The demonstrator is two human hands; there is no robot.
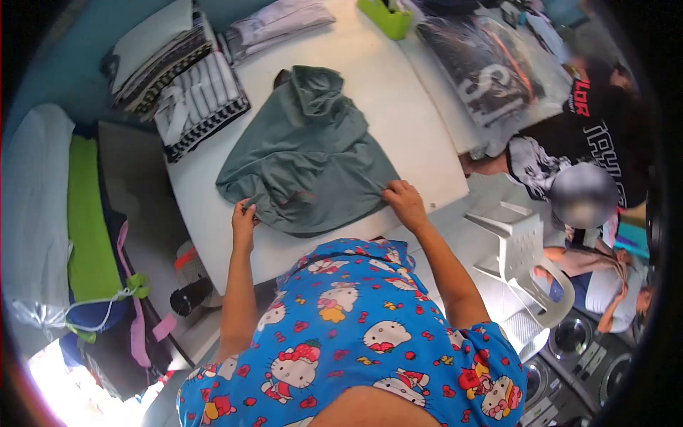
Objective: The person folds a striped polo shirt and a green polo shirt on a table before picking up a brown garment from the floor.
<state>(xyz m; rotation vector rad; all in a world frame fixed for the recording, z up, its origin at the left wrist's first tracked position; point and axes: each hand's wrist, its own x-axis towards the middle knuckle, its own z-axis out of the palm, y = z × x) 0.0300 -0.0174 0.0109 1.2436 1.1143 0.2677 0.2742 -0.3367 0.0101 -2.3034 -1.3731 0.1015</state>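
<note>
A dark green garment lies spread on the white table, wide at its near edge and bunched at the far end. My left hand is closed on the garment's near left corner, with thumb and fingers together. At the near right corner, my right hand pinches the cloth's edge. Folds and wrinkles run across the middle of the garment, where a small reddish patch shows.
Folded striped cloths are stacked at the back left, beside a folded pale cloth. A green dispenser sits at the far edge. Plastic-wrapped clothes, a white chair and two other people are on the right.
</note>
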